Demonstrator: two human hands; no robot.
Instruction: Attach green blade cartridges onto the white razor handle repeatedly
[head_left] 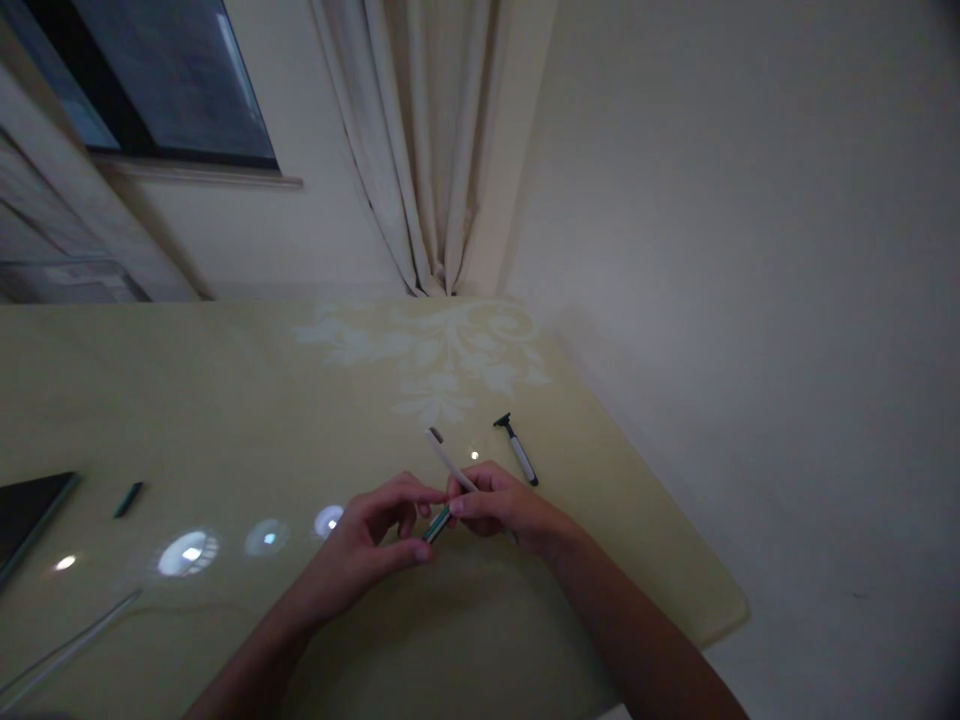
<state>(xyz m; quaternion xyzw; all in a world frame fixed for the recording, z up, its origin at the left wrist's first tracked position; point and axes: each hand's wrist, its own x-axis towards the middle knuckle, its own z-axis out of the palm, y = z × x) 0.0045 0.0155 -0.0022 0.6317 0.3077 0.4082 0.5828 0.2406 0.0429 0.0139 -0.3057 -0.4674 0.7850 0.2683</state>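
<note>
My right hand (pixel 495 505) is closed round a pale toothbrush (pixel 442 455), whose dark-bristled head points up and to the left. Between my two hands is a small dark piece with a green stripe (pixel 437 525), which looks like a razor cartridge. The right thumb rests at its upper end. My left hand (pixel 375 525) has its thumb at the lower end and its index fingertip near the upper one, with the other fingers curled. Just beyond the right hand, a razor (pixel 517 450) with a grey-and-black handle lies on the table.
Another small dark green-edged piece (pixel 128 499) lies on the glossy yellowish table (pixel 247 400). A dark flat panel (pixel 30 515) and a thin white cable (pixel 75 640) are at the left. Curtains (pixel 427 150) and a wall (pixel 750 250) border the table.
</note>
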